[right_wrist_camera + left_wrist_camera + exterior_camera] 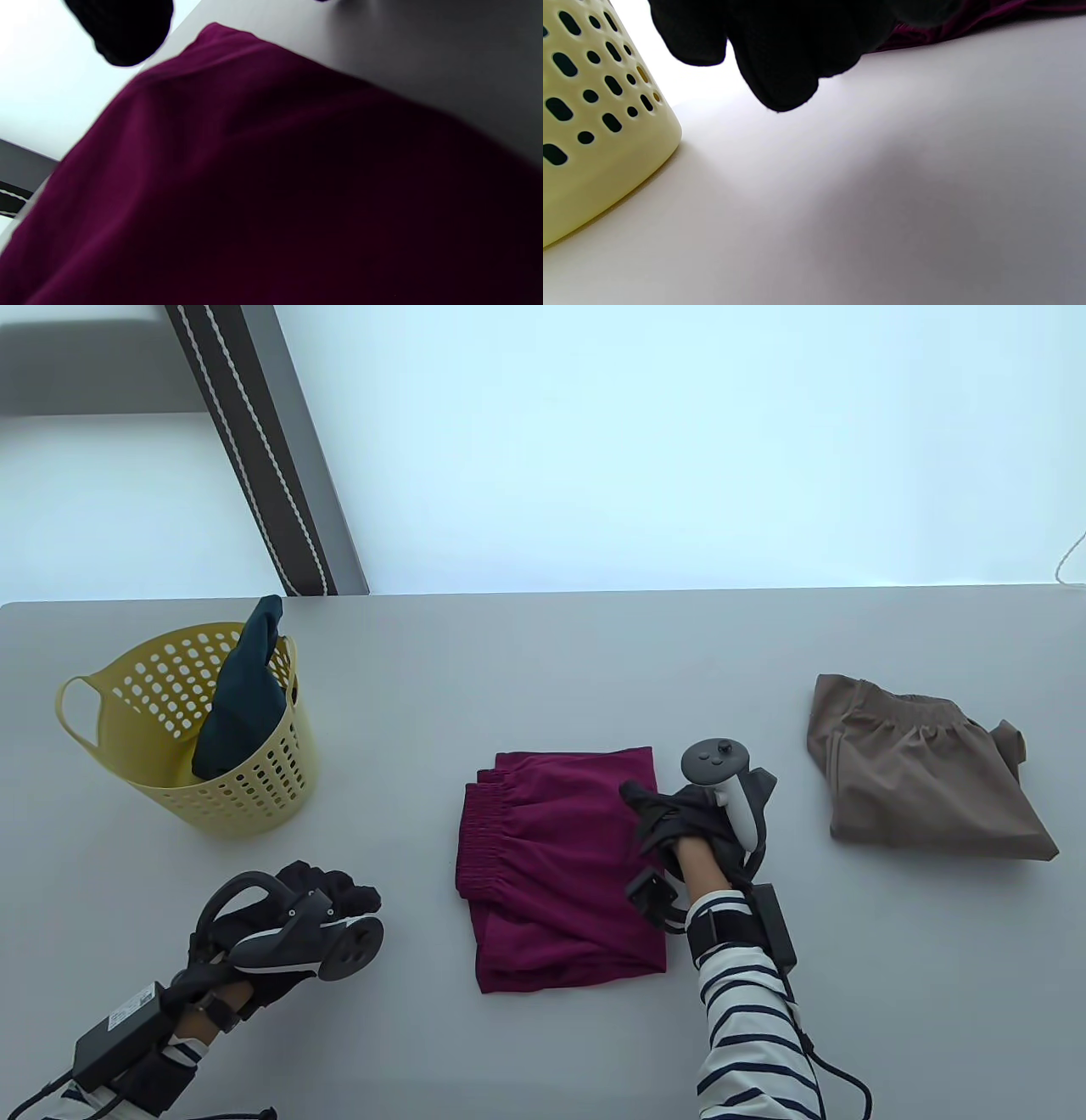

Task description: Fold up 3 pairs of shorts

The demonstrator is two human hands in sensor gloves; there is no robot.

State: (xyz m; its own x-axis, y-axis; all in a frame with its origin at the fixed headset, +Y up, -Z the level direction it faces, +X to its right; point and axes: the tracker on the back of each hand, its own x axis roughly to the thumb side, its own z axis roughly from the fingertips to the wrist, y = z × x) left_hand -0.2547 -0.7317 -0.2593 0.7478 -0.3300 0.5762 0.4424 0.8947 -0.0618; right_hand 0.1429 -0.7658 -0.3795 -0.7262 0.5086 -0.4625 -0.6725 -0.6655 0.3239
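Folded maroon shorts (551, 865) lie at the table's front centre, waistband to the left. My right hand (657, 814) rests on their right edge with the fingers laid fairly flat on the cloth. The right wrist view is filled by the maroon fabric (275, 190), with one gloved fingertip (123, 29) at the top left. My left hand (339, 891) sits on the bare table left of the shorts, fingers (780, 63) loosely curled and holding nothing. Folded brown shorts (925, 780) lie at the right. Dark teal shorts (242, 695) stick out of the yellow basket (254, 789).
The perforated yellow basket (594, 178) stands at the left, just beyond my left hand. The grey table (509, 670) ends at a far edge against a bright background. A dark striped strap (263, 449) runs behind it at the upper left.
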